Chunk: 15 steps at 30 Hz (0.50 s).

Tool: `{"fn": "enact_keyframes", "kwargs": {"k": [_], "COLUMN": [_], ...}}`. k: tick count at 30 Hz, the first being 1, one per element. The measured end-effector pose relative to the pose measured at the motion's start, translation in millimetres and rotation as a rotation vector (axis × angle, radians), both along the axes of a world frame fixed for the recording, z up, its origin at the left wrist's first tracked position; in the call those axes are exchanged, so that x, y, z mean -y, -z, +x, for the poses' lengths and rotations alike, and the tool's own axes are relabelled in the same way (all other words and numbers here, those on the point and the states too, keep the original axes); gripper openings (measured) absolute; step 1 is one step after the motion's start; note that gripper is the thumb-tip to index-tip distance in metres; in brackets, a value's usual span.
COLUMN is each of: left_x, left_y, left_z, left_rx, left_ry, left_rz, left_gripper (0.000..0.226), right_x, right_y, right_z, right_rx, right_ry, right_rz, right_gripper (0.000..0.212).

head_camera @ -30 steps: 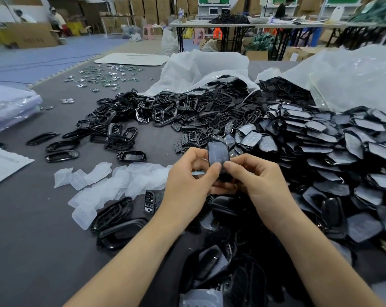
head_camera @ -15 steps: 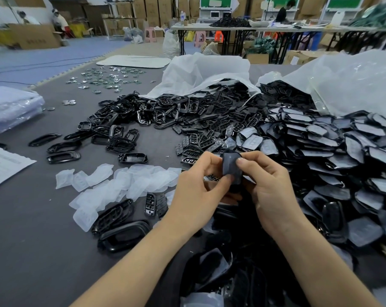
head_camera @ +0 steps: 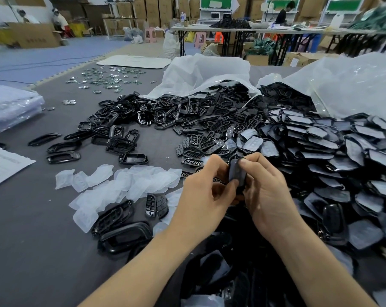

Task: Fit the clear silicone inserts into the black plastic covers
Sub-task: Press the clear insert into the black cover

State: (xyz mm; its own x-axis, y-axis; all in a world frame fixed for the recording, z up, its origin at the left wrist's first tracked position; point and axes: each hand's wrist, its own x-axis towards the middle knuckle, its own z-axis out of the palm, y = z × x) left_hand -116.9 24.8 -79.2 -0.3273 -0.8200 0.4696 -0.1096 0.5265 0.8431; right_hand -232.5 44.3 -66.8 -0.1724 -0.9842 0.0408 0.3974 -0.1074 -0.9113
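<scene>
Head view: left hand (head_camera: 200, 196), right hand (head_camera: 267, 197) pinch 1 black cover (head_camera: 236, 171); bag (head_camera: 205, 72) spills covers (head_camera: 227, 98).

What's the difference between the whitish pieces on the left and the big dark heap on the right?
The inserts are translucent white; the heap is black covers with pale faces. The inserts lie in a small flat scatter; the heap is far bigger and stacked in overlapping rows. Both rest on the grey table.
</scene>
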Motion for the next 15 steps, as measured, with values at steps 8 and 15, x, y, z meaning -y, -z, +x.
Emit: {"fn": "enact_keyframes", "kwargs": {"k": [8, 15], "left_x": [-1.1, -1.3], "left_y": [-3.9, -10.6], "left_z": [2.2, 1.3], "left_rx": [-0.199, -0.359], "left_ry": [0.059, 0.18], "left_rz": [0.323, 0.533], "left_gripper": [0.018, 0.01], "right_x": [-1.9, -2.8], "right_y": [-2.8, -7.9], "right_z": [0.5, -0.4], "right_rx": [-0.093, -0.168], "right_ry": [0.108, 0.199], "right_rz": [0.0, -0.008], "right_gripper": [0.022, 0.035]}}
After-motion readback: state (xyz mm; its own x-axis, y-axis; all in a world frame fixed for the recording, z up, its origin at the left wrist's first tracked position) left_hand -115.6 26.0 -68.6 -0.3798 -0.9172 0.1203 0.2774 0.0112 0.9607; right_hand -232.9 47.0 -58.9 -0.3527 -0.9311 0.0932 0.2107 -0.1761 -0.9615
